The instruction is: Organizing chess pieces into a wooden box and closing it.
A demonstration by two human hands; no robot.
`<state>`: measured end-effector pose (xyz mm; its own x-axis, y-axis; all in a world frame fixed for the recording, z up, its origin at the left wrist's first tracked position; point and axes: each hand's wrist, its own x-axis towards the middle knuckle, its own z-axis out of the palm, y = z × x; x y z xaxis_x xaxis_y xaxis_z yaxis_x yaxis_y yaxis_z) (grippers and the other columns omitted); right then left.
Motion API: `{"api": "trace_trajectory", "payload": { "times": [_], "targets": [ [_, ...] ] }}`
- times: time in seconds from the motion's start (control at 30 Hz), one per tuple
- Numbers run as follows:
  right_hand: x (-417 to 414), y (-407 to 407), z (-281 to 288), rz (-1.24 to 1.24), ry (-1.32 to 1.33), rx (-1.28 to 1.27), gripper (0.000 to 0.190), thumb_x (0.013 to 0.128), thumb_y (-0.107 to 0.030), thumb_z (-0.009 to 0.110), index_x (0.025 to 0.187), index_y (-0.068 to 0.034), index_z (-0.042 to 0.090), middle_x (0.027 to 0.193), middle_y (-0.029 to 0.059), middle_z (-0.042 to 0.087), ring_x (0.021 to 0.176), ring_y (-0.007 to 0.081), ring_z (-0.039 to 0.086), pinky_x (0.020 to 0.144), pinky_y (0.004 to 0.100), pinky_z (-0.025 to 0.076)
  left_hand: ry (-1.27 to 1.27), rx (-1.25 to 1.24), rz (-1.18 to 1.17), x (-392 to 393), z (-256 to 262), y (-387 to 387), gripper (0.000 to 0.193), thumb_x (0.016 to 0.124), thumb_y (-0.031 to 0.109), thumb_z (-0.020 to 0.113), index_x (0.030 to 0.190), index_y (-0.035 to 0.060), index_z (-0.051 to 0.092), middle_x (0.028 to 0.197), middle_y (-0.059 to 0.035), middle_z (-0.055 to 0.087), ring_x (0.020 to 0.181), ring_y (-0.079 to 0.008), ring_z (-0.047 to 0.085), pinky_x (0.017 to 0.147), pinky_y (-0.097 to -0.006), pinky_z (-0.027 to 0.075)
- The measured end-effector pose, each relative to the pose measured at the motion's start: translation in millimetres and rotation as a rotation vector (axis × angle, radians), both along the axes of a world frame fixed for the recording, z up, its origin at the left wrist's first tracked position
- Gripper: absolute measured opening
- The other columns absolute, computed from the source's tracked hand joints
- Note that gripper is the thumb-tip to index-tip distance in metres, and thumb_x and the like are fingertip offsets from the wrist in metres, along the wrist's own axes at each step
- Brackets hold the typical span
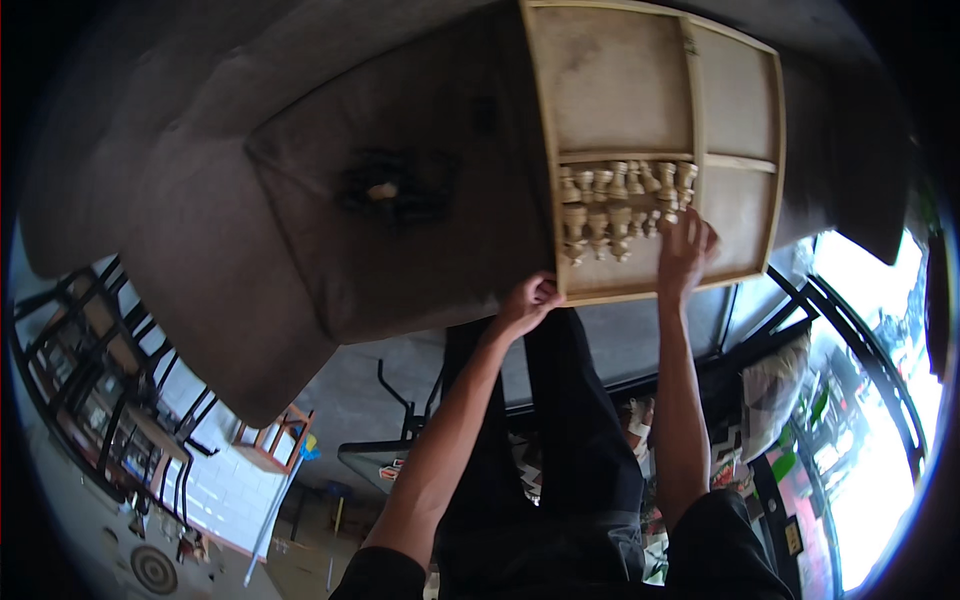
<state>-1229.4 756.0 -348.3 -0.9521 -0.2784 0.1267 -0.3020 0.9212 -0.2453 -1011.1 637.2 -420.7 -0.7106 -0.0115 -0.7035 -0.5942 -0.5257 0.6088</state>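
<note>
An open wooden chess box [626, 295] with divided compartments lies on a brown-covered table. Light wooden chess pieces [619, 225] lie in two rows in its near left compartment. At the box's near left corner, my left hand [531, 304] holds the rim with curled fingers. My right hand [684, 251] reaches over the near wall, its fingers at the right end of the lower row; whether it grips a piece cannot be made out. Left of the box, a pile of black chess pieces [401, 184] lies on the cloth, with one light piece [383, 191] on it.
The brown tablecloth [300, 187] has folds and hangs over the edge. Black metal chairs [112, 375] and a wooden stool [276, 439] stand at the left. On the right are a cushion [776, 390] and a curved black rail [862, 337].
</note>
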Motion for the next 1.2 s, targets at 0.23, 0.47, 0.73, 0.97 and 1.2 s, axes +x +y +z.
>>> {"api": "trace_trajectory", "payload": {
  "times": [0.23,0.47,0.73,0.97,1.2],
  "targets": [
    [79,-131,23,0.497,-0.392,-0.37,0.031,0.077,0.006,0.056,0.105,-0.006,0.062,0.102,0.0114,0.059,0.092,0.0306,0.056,0.079,0.0402,0.047,0.057,0.271,0.276,12,-12,11,0.028,0.087,0.014,0.069,0.108,0.001,0.055,0.084,-0.0029,0.06,0.075,-0.0106,0.059,0.069,-0.0257,0.049],
    [172,-285,-93,0.775,-0.67,-0.132,0.022,0.084,-0.01,0.061,0.107,-0.01,0.061,0.095,0.0134,0.062,0.096,0.0314,0.062,0.079,0.0405,0.054,0.18,0.239,0.261,16,-17,15,0.028,0.09,0.022,0.067,0.11,0.0057,0.055,0.083,0.0011,0.056,0.077,-0.0063,0.053,0.069,-0.0232,0.044],
    [198,-328,-155,0.738,-0.626,0.204,0.015,0.082,-0.008,0.06,0.095,-0.001,0.065,0.09,0.0196,0.065,0.09,0.0344,0.064,0.075,0.0417,0.057,0.115,0.125,0.309,9,22,-4,0.025,0.089,0.019,0.064,0.106,0.0028,0.055,0.082,0.0004,0.056,0.075,-0.0071,0.05,0.066,-0.0262,0.042],
    [177,-272,-77,0.525,-0.657,-0.24,0.023,0.08,-0.011,0.068,0.1,-0.002,0.062,0.094,0.0171,0.063,0.086,0.0269,0.065,0.065,0.0374,0.055,0.123,0.101,0.24,15,-18,21,0.03,0.088,0.013,0.068,0.112,0.0012,0.054,0.086,-0.0038,0.058,0.082,-0.011,0.057,0.074,-0.0256,0.048],
    [91,-102,26,-0.25,-0.593,-0.388,0.032,0.087,-0.02,0.069,0.112,-0.003,0.06,0.081,0.0052,0.062,0.073,0.0127,0.059,0.066,0.0292,0.05,0.017,-0.064,-0.012,4,-3,1,0.027,0.087,0.015,0.068,0.108,0.0029,0.057,0.086,-0.0043,0.062,0.079,-0.0128,0.062,0.075,-0.0279,0.052]
  ]
}}
